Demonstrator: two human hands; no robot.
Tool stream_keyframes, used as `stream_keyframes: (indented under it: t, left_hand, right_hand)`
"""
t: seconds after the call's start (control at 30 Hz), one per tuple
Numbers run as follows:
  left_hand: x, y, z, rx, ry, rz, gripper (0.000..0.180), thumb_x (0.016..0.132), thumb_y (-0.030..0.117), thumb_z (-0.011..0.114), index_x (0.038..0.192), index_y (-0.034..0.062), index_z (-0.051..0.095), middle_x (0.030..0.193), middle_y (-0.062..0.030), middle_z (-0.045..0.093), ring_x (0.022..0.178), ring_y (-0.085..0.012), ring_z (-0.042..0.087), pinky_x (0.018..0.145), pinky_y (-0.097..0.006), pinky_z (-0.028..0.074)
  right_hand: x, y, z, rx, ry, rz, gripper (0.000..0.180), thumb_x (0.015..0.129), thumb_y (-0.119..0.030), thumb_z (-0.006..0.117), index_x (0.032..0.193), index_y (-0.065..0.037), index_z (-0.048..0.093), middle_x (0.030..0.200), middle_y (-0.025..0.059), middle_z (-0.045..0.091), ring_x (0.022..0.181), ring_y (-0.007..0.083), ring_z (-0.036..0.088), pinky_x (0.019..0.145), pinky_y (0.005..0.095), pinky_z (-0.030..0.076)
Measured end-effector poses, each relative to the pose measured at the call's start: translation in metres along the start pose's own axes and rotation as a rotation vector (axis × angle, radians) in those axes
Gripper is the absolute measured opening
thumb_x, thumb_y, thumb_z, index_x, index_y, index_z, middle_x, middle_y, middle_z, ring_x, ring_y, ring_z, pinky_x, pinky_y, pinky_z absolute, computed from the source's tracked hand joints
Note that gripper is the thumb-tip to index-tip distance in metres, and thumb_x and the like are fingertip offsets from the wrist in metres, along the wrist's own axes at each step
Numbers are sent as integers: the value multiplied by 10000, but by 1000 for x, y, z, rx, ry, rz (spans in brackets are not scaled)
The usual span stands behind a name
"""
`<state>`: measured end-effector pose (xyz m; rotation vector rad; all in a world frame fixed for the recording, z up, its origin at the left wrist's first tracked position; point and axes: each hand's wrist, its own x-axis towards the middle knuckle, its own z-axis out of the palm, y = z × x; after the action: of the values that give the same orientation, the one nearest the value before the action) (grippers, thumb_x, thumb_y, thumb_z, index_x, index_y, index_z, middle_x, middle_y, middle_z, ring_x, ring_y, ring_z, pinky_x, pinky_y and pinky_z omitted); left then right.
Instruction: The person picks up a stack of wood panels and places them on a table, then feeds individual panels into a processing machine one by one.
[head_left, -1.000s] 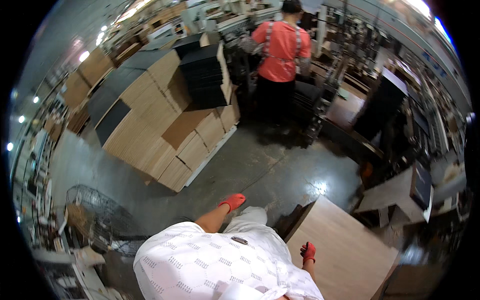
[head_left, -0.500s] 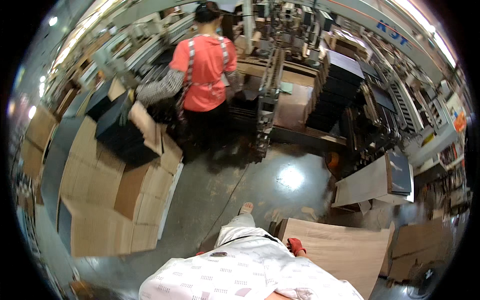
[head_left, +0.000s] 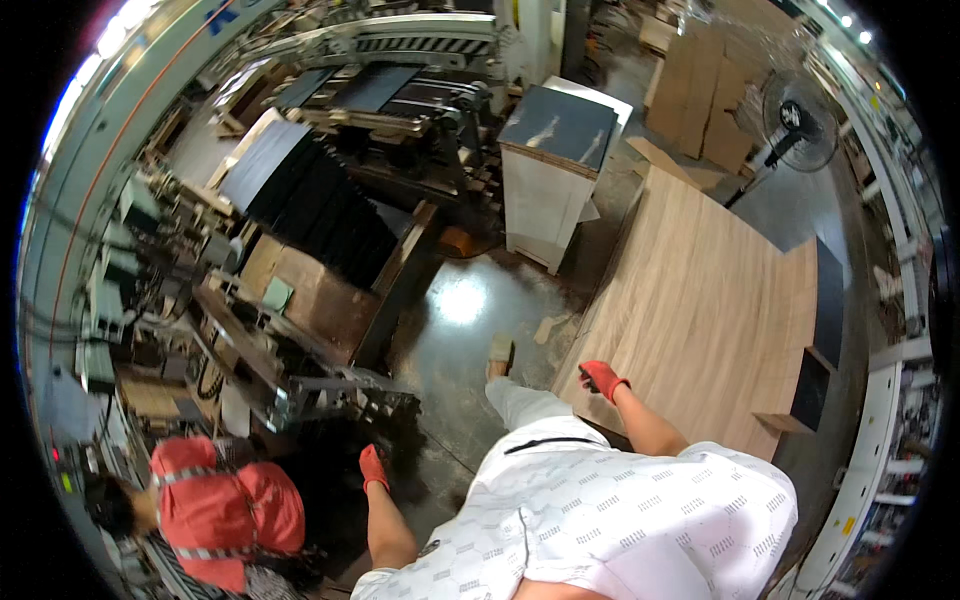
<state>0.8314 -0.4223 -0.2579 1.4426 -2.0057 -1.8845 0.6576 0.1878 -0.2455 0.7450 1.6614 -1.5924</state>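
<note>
My right hand (head_left: 603, 378), in a red glove, hangs at the near left edge of a big stack of light brown sheets (head_left: 710, 300). Its fingers are curled, and I cannot tell whether it touches the stack. Also in a red glove, my left hand (head_left: 372, 467) hangs free at my side, holding nothing, next to a dark machine frame (head_left: 340, 395). My white patterned shirt (head_left: 620, 520) fills the lower middle, with one leg and shoe (head_left: 500, 350) stepping onto the glossy dark floor (head_left: 460, 300).
A person in an orange-red shirt (head_left: 230, 510) bends at the lower left. A white cabinet with a dark top (head_left: 555, 170) stands ahead, a fan (head_left: 800, 125) at upper right. Black sheets (head_left: 310, 200) and brown boxes (head_left: 310, 290) crowd the left, by a long machine (head_left: 400, 90).
The view has swung round: the person in the orange-red shirt went from the top of the picture to the lower left, and the brown sheet stack now spreads wide at the right.
</note>
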Motion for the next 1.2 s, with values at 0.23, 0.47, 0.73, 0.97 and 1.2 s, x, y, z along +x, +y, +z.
stream_keyframes:
  t: [0.23,0.47,0.73,0.97,1.2]
  left_hand:
    - [67,120,134,92,-467,13,293,969,296,512,969,47,667,816,-60,648,693,-196,603,627,-334,478]
    - [104,255,263,103,-595,-257,206,950,296,574,920,98,622,766,-13,592,637,-144,556,578,-309,463]
    - [184,425,416,-240,-814,19,326,982,325,577,1242,130,554,879,-1,614,740,-138,548,665,-289,433]
    - [163,507,620,-227,-1139,-47,375,950,344,615,1253,131,556,1005,-53,629,860,-225,613,801,-378,508]
    - [139,508,681,34,-1136,-113,484,876,374,734,1200,89,515,948,-66,601,651,-234,642,584,-377,551]
  right_hand:
    - [129,-138,-18,804,-35,-309,490,871,-546,663,1105,-132,544,820,72,647,670,203,631,663,351,524]
    - [136,-379,-49,1133,192,-403,635,806,-554,731,1251,-150,526,1109,83,568,983,252,594,872,477,483]
    - [161,-411,-64,1005,381,-483,508,818,-463,750,1164,-126,596,1089,88,574,931,261,595,778,474,520]
    - [136,-425,-47,1046,386,-378,401,865,-395,715,1142,-114,642,981,172,636,682,284,636,622,420,557]
    - [122,-400,-19,1069,486,-487,482,893,-376,703,1224,-92,499,945,100,606,652,241,651,637,390,540]
